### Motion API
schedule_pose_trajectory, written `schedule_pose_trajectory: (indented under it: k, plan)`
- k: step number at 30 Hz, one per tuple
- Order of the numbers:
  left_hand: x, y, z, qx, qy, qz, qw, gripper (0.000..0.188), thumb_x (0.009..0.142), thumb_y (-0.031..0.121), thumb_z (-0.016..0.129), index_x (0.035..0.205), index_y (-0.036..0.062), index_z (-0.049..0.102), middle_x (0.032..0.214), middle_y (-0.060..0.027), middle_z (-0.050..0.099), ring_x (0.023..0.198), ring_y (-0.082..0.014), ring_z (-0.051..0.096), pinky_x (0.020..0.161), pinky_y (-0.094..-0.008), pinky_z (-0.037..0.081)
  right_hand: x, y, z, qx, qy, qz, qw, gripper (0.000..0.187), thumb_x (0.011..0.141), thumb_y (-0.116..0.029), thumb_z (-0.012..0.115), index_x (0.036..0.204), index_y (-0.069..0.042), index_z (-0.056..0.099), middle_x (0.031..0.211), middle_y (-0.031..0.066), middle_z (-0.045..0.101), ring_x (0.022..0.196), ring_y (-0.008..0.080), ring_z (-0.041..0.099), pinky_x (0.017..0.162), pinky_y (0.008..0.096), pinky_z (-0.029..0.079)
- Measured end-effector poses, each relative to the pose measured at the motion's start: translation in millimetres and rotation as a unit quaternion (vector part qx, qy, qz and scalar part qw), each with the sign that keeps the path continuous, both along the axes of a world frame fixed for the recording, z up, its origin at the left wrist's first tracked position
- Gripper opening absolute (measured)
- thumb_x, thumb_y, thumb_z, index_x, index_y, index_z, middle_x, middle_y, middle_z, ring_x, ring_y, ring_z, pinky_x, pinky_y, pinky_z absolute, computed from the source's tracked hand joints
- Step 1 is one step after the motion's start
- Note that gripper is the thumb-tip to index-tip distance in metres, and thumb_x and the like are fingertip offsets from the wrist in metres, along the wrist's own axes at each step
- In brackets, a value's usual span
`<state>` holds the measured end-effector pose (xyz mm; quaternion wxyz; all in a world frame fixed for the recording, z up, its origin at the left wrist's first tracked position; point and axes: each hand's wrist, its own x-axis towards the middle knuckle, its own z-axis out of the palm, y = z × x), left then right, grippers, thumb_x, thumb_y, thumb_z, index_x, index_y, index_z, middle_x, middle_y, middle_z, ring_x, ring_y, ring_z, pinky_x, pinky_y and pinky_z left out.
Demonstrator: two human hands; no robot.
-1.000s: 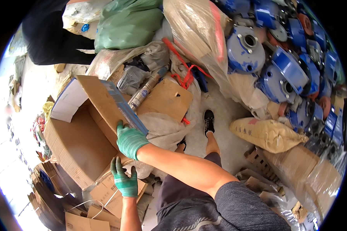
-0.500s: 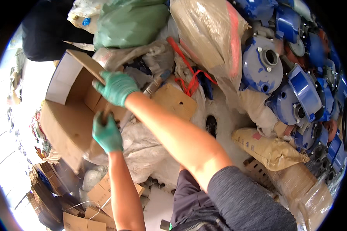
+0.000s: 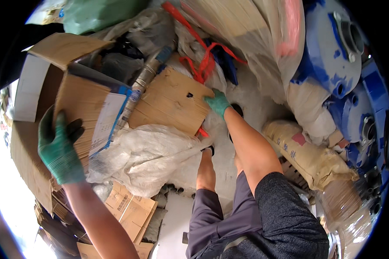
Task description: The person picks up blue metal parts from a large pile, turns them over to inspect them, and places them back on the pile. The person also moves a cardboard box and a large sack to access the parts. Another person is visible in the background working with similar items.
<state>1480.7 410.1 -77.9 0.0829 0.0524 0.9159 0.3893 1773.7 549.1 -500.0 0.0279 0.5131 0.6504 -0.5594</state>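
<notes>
My left hand [image 3: 61,151], in a green glove, has its fingers spread at the near side of an open cardboard box [image 3: 80,110]. Some of its fingertips lie over the box's opening, and no grip on the cardboard shows. At the right edge of a flat cardboard sheet [image 3: 168,103], my gloved right hand [image 3: 218,102] pinches the corner. The sheet lies on plastic bagging and has a small dark hole. Between box and sheet leans a long tape-wrapped roll [image 3: 138,88]. Crumpled clear plastic [image 3: 145,157] spreads just below them.
Blue and grey metal housings [image 3: 328,47] are piled at the right. A filled yellow sack [image 3: 309,153] lies below them. Large wrapped bundles [image 3: 246,26], a green bag [image 3: 99,15] and a red strap [image 3: 203,56] are at the back. Flattened cartons [image 3: 125,207] sit at lower left.
My right hand has left the box and moved right to the flat sheet's corner. My left hand has moved left and its fingers have spread. The view has shifted closer.
</notes>
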Motion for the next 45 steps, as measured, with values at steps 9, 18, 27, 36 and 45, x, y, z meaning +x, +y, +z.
schedule_pose_trajectory:
  k: [9, 18, 27, 36, 45]
  plan:
    - [2, -16, -7, -0.093, 0.047, -0.054, 0.993, 0.044, 0.103, 0.024, 0.061, 0.140, 0.0016, 0.056, 0.106, -0.0131, 0.072, 0.089, -0.0205, 0.073, 0.080, -0.0325, 0.062, -55, -152, 230, 0.179, 0.154, 0.264, 0.935, 0.007, 0.086, -0.015, 0.062, 0.090, -0.011, 0.065, 0.090, 0.0095, 0.060, 0.087, 0.0278, 0.061, 0.078, 0.0423, 0.052]
    - [41, -9, -18, -0.045, 0.125, -0.153, 0.979, 0.055, 0.104, 0.031, 0.060, 0.148, 0.0017, 0.046, 0.138, -0.0171, 0.059, 0.109, -0.0271, 0.070, 0.090, -0.0366, 0.060, -16, -211, 213, 0.145, 0.191, 0.357, 0.903, 0.012, 0.084, -0.018, 0.061, 0.092, -0.013, 0.069, 0.095, 0.0081, 0.063, 0.092, 0.0263, 0.061, 0.078, 0.0409, 0.050]
    - [127, -82, -116, -0.238, -0.090, -0.387, 0.886, 0.038, 0.095, 0.016, 0.065, 0.133, 0.0106, 0.063, 0.131, -0.0140, 0.065, 0.134, -0.0332, 0.053, 0.115, -0.0460, 0.039, -2, -189, 226, 0.087, 0.237, 0.370, 0.894, 0.015, 0.082, -0.021, 0.068, 0.094, -0.012, 0.068, 0.097, 0.0078, 0.062, 0.094, 0.0280, 0.060, 0.083, 0.0408, 0.050]
    - [148, -89, -100, -0.229, 0.002, -0.437, 0.870, 0.035, 0.090, 0.013, 0.066, 0.124, 0.0047, 0.064, 0.132, -0.0204, 0.063, 0.133, -0.0422, 0.051, 0.118, -0.0521, 0.032, 17, -135, 237, 0.069, 0.171, 0.281, 0.942, 0.032, 0.085, -0.018, 0.067, 0.115, -0.005, 0.063, 0.106, 0.0162, 0.059, 0.100, 0.0353, 0.058, 0.089, 0.0448, 0.050]
    - [202, -116, 29, -0.112, -0.167, -0.385, 0.901, 0.047, 0.093, 0.012, 0.067, 0.137, 0.0005, 0.057, 0.133, -0.0220, 0.062, 0.125, -0.0379, 0.058, 0.108, -0.0439, 0.044, 138, 26, 372, 0.153, -0.024, 0.082, 0.985, 0.032, 0.092, -0.022, 0.059, 0.117, -0.003, 0.063, 0.109, 0.0267, 0.066, 0.102, 0.0444, 0.064, 0.092, 0.0519, 0.050]
